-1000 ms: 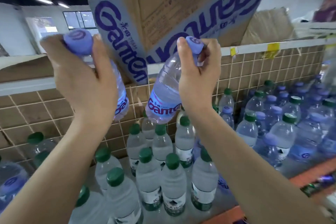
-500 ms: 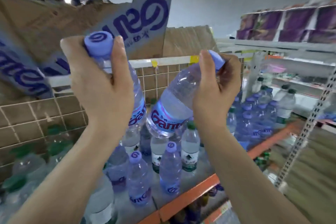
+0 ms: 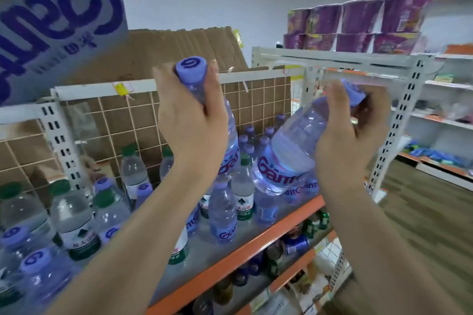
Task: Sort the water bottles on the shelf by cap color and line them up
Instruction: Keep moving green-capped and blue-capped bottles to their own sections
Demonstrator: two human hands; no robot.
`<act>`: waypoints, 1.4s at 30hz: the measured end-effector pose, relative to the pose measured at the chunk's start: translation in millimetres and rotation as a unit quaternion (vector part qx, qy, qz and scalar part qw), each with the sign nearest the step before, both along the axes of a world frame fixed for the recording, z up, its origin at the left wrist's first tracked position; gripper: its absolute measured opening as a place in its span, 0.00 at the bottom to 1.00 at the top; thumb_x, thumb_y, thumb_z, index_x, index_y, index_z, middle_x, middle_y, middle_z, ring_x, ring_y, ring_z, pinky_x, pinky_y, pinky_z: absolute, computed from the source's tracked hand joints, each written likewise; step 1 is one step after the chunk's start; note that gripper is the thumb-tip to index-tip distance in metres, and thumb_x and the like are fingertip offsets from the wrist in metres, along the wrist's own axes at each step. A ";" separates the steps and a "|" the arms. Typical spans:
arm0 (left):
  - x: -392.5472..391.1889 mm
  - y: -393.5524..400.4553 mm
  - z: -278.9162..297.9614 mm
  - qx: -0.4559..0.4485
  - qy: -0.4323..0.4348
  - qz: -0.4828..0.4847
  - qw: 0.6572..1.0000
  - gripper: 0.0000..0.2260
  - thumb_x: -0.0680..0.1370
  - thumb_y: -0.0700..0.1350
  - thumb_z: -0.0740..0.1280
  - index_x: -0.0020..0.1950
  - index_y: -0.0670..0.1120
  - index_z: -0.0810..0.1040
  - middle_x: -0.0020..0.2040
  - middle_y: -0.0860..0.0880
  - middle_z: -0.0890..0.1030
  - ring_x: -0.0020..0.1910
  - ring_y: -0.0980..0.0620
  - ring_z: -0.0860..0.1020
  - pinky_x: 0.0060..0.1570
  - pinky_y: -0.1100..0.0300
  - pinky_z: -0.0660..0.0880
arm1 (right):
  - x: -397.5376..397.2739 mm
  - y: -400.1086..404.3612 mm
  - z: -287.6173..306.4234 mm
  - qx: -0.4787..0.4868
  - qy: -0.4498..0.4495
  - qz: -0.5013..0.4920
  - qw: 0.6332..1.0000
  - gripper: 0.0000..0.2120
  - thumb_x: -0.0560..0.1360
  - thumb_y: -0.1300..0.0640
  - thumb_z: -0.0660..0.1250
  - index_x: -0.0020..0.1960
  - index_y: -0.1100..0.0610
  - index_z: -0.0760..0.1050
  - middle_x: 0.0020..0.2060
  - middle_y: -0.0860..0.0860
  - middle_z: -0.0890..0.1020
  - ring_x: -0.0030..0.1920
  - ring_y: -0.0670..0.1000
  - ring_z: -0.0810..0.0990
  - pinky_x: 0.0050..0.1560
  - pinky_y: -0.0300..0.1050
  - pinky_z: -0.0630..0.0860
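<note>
Holding two bottles up at once here. My left hand is wrapped around the neck of a clear plastic water bottle with a purple cap, which hangs roughly upright, cap on top just above my fingers. My right hand grips the neck of a second clear purple-capped water bottle, this one tilted, its cap poking out past my fingers on the far side and its base swung over toward the left hand. The two bottles sit close together between my hands; can't tell if they actually touch.

Below both hands is the grey shelf with an orange front edge. Down under my left forearm stand the green-capped clear bottles, mixed with a few purple-capped bottles. More purple-capped ones stand under and behind the raised pair, with one green-capped bottle among them.

Beyond my left hand there's a wire grid back panel with brown cardboard behind it, and a grey carton with big purple lettering above it. Beyond my right hand, purple packaged cups are stacked on a white rack.
</note>
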State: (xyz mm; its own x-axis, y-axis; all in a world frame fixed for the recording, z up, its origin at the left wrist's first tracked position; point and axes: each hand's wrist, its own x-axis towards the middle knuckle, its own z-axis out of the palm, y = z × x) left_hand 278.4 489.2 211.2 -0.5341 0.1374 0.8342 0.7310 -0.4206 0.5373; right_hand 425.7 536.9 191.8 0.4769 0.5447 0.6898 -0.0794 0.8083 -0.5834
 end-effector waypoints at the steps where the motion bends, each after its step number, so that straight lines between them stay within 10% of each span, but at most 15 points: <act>1: 6.0 14.1 2.7 0.000 0.003 -0.006 1.000 0.13 0.80 0.50 0.62 0.50 0.40 0.68 0.39 0.55 0.69 0.36 0.58 0.68 0.36 0.72 0.63 | 10.5 11.7 1.7 0.003 -0.007 -0.012 1.000 0.07 0.74 0.52 0.68 0.41 0.49 0.70 0.38 0.59 0.70 0.39 0.56 0.69 0.46 0.54 0.72; 13: 37.7 189.0 29.8 0.041 0.014 -0.039 0.998 0.13 0.80 0.49 0.62 0.53 0.39 0.68 0.43 0.51 0.72 0.40 0.57 0.69 0.37 0.77 0.65 | 66.2 180.2 14.0 0.083 -0.055 -0.114 0.988 0.12 0.76 0.49 0.68 0.40 0.46 0.65 0.37 0.55 0.67 0.39 0.60 0.71 0.43 0.57 0.72; 19: 31.7 293.3 23.0 0.002 0.051 -0.052 0.997 0.25 0.79 0.53 0.58 0.59 0.30 0.69 0.49 0.37 0.78 0.45 0.42 0.77 0.43 0.63 0.67 | 56.5 271.6 14.4 0.070 -0.121 -0.111 0.984 0.11 0.76 0.52 0.66 0.42 0.56 0.66 0.36 0.47 0.66 0.39 0.52 0.66 0.43 0.42 0.64; 25: 24.1 370.3 6.5 -0.064 0.068 -0.071 0.993 0.27 0.80 0.55 0.58 0.58 0.29 0.68 0.52 0.32 0.74 0.49 0.38 0.75 0.53 0.48 0.72 | 44.9 346.9 11.5 0.038 -0.137 -0.067 0.988 0.13 0.76 0.47 0.66 0.42 0.56 0.68 0.32 0.51 0.69 0.37 0.54 0.68 0.39 0.51 0.67; 34: 27.3 440.8 -37.8 -0.138 0.029 -0.081 0.987 0.08 0.80 0.40 0.64 0.49 0.40 0.65 0.41 0.48 0.69 0.39 0.54 0.69 0.43 0.75 0.65 | 23.0 440.3 -15.1 0.026 -0.248 -0.035 0.968 0.13 0.76 0.47 0.65 0.42 0.54 0.65 0.34 0.44 0.65 0.39 0.52 0.67 0.41 0.41 0.62; 42: 13.7 479.7 -77.7 -0.401 0.001 -0.088 0.912 0.12 0.79 0.48 0.66 0.47 0.42 0.66 0.38 0.48 0.71 0.37 0.52 0.70 0.30 0.69 0.65 | 25.2 497.7 -48.1 -0.108 -0.433 0.001 0.895 0.16 0.74 0.44 0.69 0.41 0.56 0.70 0.35 0.49 0.74 0.39 0.54 0.75 0.38 0.46 0.68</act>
